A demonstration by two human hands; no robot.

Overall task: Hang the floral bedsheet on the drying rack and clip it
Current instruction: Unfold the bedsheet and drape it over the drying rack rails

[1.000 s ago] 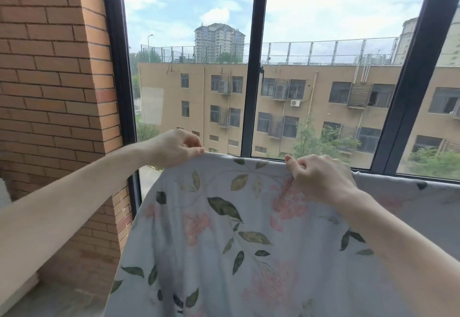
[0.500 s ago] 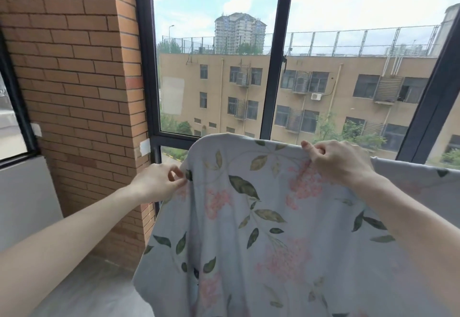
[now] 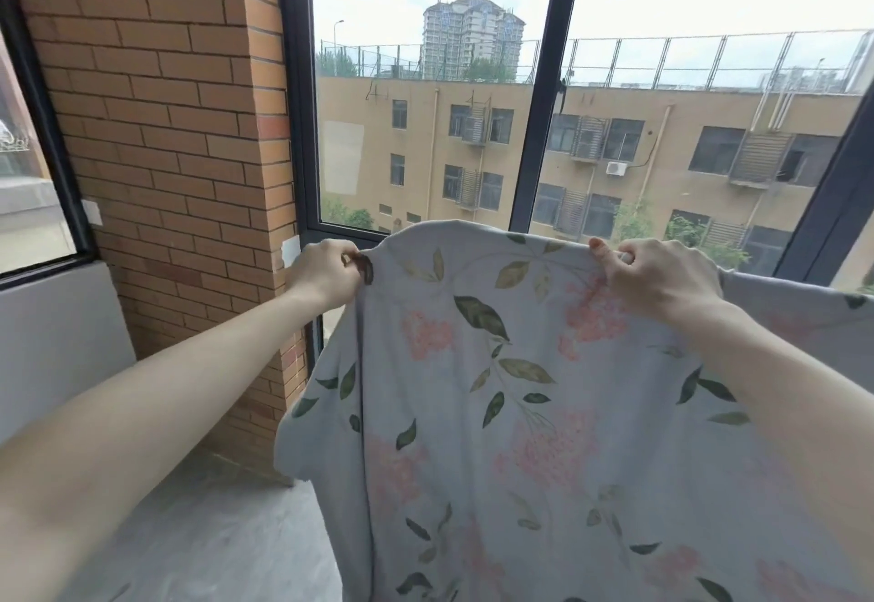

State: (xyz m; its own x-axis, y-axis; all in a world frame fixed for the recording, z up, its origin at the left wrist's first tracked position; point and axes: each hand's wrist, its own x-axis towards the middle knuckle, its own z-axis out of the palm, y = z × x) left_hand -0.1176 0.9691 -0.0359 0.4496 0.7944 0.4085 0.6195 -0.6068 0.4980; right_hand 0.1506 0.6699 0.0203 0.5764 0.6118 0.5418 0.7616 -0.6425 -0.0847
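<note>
The floral bedsheet [image 3: 520,412], pale grey with pink blossoms and green leaves, hangs in front of me and fills the lower right of the view. My left hand [image 3: 326,275] pinches its left edge just below the top corner. My right hand [image 3: 657,277] grips the top edge further right, fingers curled over the fold. The sheet's top edge runs on to the right past my right hand. The drying rack is hidden behind the cloth, and no clip is in view.
A brick pillar [image 3: 165,128] stands at the left, close to the sheet's left edge. Behind the sheet is a large window with dark frames [image 3: 534,128]. A grey floor [image 3: 213,530] lies at the lower left, below a grey wall panel [image 3: 56,341].
My left hand slid from the top edge down onto the sheet's left edge. My right hand kept its grip on the top edge. The view shifted left and down.
</note>
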